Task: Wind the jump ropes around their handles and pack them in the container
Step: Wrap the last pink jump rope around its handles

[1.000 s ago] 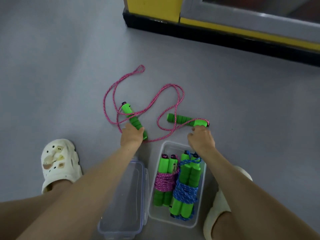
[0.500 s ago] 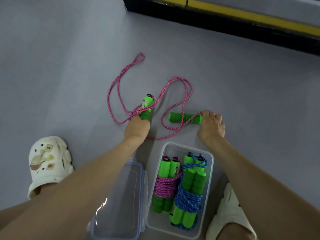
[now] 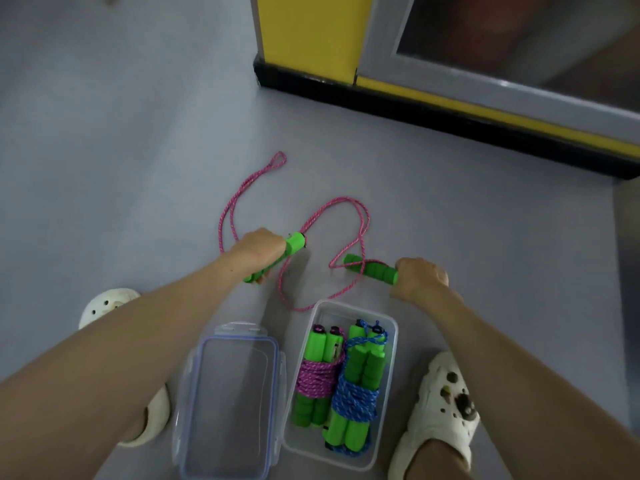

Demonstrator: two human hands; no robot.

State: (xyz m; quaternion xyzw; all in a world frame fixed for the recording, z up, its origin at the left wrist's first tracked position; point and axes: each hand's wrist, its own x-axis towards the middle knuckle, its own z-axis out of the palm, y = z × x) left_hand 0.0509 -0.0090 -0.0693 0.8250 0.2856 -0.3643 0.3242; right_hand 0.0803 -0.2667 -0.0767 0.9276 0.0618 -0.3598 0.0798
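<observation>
A loose pink jump rope (image 3: 349,216) lies in loops on the grey floor. My left hand (image 3: 258,249) grips one of its green foam handles (image 3: 293,244), lifted with its cap end pointing right. My right hand (image 3: 420,277) grips the other green handle (image 3: 372,268), which lies level and points left. Below them stands a clear plastic container (image 3: 389,386). Inside it lie two wound bundles side by side: a pink-rope one (image 3: 317,375) on the left and a blue-rope one (image 3: 355,398) on the right.
The container's clear lid (image 3: 228,403) lies flat just left of it. My feet in white clogs flank both: left clog (image 3: 107,304), right clog (image 3: 441,407). A yellow wall with a black skirting (image 3: 433,116) runs across the back right.
Both hands have closed around the handles and raised them off the floor. The left handle has swung so that its cap points right. The camera has tilted up.
</observation>
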